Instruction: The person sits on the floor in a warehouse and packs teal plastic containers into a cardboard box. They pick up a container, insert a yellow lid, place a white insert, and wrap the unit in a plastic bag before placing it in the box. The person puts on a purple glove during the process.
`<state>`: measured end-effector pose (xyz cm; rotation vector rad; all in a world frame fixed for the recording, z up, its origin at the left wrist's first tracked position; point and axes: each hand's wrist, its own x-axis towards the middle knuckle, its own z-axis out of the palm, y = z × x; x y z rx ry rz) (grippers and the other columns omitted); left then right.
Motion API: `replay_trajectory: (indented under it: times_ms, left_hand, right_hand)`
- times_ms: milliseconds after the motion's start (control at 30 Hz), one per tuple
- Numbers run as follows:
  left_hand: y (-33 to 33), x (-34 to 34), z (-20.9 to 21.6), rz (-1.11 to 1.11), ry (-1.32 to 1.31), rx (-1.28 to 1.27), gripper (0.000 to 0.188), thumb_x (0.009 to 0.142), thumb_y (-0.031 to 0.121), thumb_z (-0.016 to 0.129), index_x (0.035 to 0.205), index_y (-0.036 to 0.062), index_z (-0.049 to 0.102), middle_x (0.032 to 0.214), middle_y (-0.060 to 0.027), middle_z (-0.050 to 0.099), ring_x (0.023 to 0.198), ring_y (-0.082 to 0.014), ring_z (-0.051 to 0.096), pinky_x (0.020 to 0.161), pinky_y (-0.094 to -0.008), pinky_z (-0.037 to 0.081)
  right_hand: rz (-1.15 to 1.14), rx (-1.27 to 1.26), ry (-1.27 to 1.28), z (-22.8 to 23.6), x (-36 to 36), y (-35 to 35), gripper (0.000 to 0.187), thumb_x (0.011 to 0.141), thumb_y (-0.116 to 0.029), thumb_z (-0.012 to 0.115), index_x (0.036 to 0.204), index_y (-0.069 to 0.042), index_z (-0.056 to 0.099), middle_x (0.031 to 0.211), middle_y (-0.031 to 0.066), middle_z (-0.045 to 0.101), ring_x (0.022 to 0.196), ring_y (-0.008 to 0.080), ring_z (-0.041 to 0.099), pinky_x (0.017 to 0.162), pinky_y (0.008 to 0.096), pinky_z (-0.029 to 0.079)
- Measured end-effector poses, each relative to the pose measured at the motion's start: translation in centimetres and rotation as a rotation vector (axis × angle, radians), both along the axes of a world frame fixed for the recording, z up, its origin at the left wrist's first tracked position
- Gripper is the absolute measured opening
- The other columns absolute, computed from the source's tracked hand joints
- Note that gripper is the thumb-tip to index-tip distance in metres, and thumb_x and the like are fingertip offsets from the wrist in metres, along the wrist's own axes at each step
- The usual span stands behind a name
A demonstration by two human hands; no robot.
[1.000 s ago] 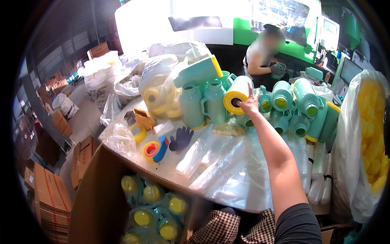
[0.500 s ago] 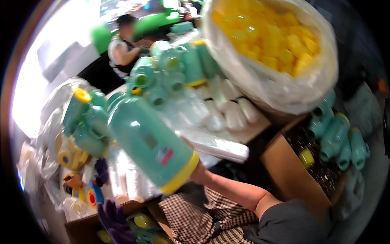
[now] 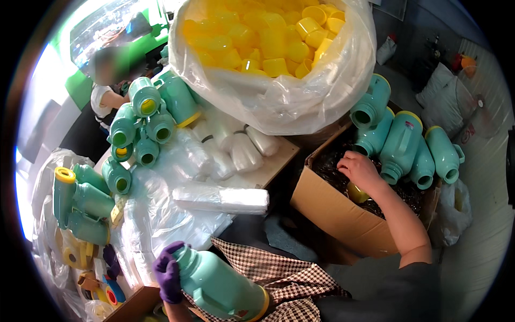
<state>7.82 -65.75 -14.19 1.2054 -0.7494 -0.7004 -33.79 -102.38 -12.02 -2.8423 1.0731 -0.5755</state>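
Observation:
Low in front of me, my left hand, in a purple glove, is wrapped round the neck of a green flask casing. The casing lies tilted across my lap, with a handle on its side and a yellow base at lower right. To the right, my bare right hand reaches into a cardboard box of small dark shiny pieces. Its fingers are bent together at the pieces; what is between them is too small to make out. A yellow cup sits below that wrist, partly covered by it.
Several green casings lie on the box's far right side. A large plastic bag of yellow cups stands ahead. More casings are stacked at the left, beside clear plastic sleeves and tape rolls. Another person sits at far left.
The casing has come down from in front of me to my lap, now in my left hand. My right hand has left its base and moved into the box. The view has turned right.

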Motion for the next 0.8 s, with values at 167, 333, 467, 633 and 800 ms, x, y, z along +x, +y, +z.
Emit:
replay_trajectory:
  times_ms: [167, 333, 467, 633, 800]
  left_hand:
    - [-1.8, -1.4, -2.1, -0.201, -0.151, 0.182, 0.020, 0.087, 0.006, 0.068, 0.076, 0.0027, 0.052, 0.123, -0.0174, 0.066, 0.104, -0.0173, 0.060, 0.090, -0.0312, 0.047]
    - [2.1, 0.3, -1.6, -0.059, -0.147, 0.168, 0.012, 0.088, 0.007, 0.065, 0.079, 0.0011, 0.059, 0.128, -0.0174, 0.063, 0.107, -0.0178, 0.060, 0.092, -0.0327, 0.048]
    - [3.9, -0.3, -3.0, 0.005, -0.195, 0.184, 0.011, 0.090, 0.010, 0.064, 0.096, 0.0016, 0.058, 0.126, -0.0169, 0.062, 0.110, -0.0195, 0.058, 0.095, -0.0333, 0.047]
    - [4.4, -0.5, -1.4, -0.216, 0.169, 0.471, 0.034, 0.092, 0.012, 0.062, 0.124, 0.0050, 0.053, 0.122, -0.0078, 0.057, 0.115, -0.0149, 0.053, 0.100, -0.0300, 0.044]
    - [3.5, -3.4, -2.2, -0.183, 0.194, 0.087, 0.041, 0.094, 0.008, 0.058, 0.134, 0.0053, 0.051, 0.126, -0.0058, 0.055, 0.116, -0.0139, 0.052, 0.102, -0.0298, 0.041]
  right_hand:
    - [-0.160, -0.145, 0.770, -9.9, -4.5, -10.6, 0.011, 0.077, -0.012, 0.066, 0.079, -0.008, 0.076, 0.080, 0.0133, 0.072, 0.077, 0.0281, 0.072, 0.070, 0.0421, 0.058]
    - [0.063, -0.266, 0.681, -7.1, -4.4, -10.4, 0.004, 0.074, -0.011, 0.071, 0.075, -0.007, 0.072, 0.081, 0.0134, 0.068, 0.081, 0.0304, 0.068, 0.075, 0.0441, 0.054]
    - [-0.202, 0.171, -0.060, 1.3, -5.6, -4.6, 0.015, 0.071, -0.001, 0.078, 0.078, 0.000, 0.065, 0.081, 0.0108, 0.060, 0.077, 0.0278, 0.061, 0.070, 0.0399, 0.050]
    - [0.093, 1.006, -1.295, 6.2, 1.8, 6.9, 0.019, 0.093, -0.021, 0.074, 0.094, -0.010, 0.058, 0.077, -0.0023, 0.055, 0.068, 0.0089, 0.054, 0.063, 0.0253, 0.048]
    - [0.540, 1.945, -1.188, 2.4, 18.6, 14.7, 0.016, 0.096, -0.022, 0.069, 0.104, -0.010, 0.060, 0.085, -0.0003, 0.059, 0.075, 0.0108, 0.057, 0.066, 0.0243, 0.052]
